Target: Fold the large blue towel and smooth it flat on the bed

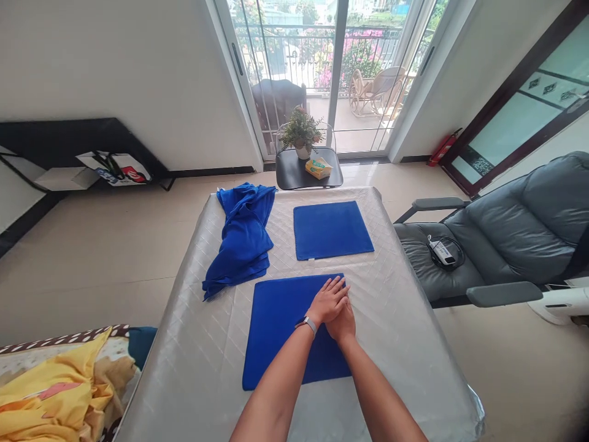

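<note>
A folded blue towel (280, 325) lies flat near the front of the table (405, 307). My left hand (327, 299) rests on the towel's right edge, fingers stretched out flat, a band on its wrist. My right hand (343, 324) lies partly under the left one on the same edge; its fingers are mostly hidden. A second folded blue towel (332, 229) lies further back. A heap of unfolded blue towels (243, 239) sits at the table's left.
The table wears a shiny quilted cover. A grey recliner (506, 239) with a small device on its seat stands right. A dark side table (307, 175) with a potted plant and yellow packet stands behind. Yellow fabric (50, 393) lies at bottom left.
</note>
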The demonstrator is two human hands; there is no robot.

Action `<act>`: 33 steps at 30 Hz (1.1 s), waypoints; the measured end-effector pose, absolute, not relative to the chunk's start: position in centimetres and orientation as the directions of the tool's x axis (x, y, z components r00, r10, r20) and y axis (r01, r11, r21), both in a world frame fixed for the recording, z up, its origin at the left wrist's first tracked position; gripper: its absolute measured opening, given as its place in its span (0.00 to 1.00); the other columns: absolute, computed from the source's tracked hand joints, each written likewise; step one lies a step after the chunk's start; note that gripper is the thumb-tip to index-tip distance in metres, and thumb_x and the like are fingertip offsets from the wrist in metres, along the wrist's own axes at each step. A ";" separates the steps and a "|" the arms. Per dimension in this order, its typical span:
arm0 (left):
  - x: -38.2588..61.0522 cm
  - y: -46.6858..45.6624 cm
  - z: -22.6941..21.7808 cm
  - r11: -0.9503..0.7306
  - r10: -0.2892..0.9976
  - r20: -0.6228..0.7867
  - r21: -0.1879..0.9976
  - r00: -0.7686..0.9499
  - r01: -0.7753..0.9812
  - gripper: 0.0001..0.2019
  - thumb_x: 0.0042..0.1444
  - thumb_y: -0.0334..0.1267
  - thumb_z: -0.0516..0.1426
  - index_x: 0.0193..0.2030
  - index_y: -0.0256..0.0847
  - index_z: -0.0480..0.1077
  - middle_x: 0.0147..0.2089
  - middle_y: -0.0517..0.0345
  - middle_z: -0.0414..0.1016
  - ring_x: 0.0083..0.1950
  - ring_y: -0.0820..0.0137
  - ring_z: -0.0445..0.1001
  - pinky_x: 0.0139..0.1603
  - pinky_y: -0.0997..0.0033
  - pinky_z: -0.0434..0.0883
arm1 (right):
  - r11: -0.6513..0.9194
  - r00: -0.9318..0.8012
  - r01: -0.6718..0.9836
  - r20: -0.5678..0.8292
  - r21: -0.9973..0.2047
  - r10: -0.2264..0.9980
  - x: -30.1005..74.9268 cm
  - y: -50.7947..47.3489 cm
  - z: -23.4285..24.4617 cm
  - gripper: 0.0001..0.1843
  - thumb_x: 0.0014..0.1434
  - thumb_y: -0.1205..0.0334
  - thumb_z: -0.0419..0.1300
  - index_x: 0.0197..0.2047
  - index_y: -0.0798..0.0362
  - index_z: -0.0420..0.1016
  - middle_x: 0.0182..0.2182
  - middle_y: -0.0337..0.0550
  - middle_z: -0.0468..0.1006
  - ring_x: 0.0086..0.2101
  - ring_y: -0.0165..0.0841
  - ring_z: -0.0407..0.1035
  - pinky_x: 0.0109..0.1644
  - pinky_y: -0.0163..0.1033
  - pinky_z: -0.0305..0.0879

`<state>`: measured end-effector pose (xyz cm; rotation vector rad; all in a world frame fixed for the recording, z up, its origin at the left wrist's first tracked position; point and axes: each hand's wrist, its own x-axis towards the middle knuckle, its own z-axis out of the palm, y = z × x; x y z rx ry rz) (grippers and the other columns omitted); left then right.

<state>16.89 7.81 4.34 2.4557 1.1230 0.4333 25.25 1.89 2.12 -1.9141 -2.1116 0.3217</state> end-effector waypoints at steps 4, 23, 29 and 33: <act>16.5 8.9 4.2 -0.636 0.728 0.110 0.477 0.677 0.606 0.23 0.69 0.43 0.44 0.70 0.51 0.55 0.73 0.61 0.53 0.74 0.69 0.46 0.73 0.57 0.47 | 0.119 -0.111 0.958 0.042 -0.260 0.993 25.4 1.8 2.0 0.30 0.63 0.65 0.47 0.68 0.59 0.59 0.67 0.53 0.59 0.68 0.47 0.44 0.70 0.55 0.41; 14.3 11.8 3.5 -0.685 0.706 0.129 0.375 0.696 0.625 0.27 0.70 0.45 0.40 0.73 0.40 0.46 0.73 0.52 0.52 0.74 0.69 0.46 0.73 0.58 0.45 | 0.079 -0.072 0.959 0.035 -0.271 0.997 25.5 1.9 3.0 0.29 0.68 0.62 0.44 0.68 0.66 0.57 0.67 0.57 0.58 0.68 0.41 0.45 0.71 0.49 0.42; 7.9 11.8 2.7 -0.637 0.759 0.089 0.308 0.645 0.707 0.28 0.70 0.48 0.40 0.73 0.43 0.43 0.75 0.56 0.49 0.75 0.68 0.44 0.74 0.58 0.44 | 0.079 -0.069 0.972 0.052 -0.221 0.996 25.5 2.0 2.9 0.31 0.67 0.63 0.43 0.72 0.61 0.48 0.71 0.49 0.49 0.69 0.38 0.40 0.71 0.48 0.41; 2.5 10.5 2.3 -0.568 0.817 0.058 0.255 0.573 0.783 0.29 0.69 0.48 0.41 0.74 0.44 0.39 0.75 0.57 0.47 0.75 0.67 0.44 0.74 0.57 0.43 | 0.077 -0.067 0.975 0.053 -0.209 0.996 25.5 2.0 2.5 0.32 0.67 0.62 0.42 0.72 0.61 0.47 0.71 0.48 0.48 0.69 0.37 0.40 0.71 0.47 0.40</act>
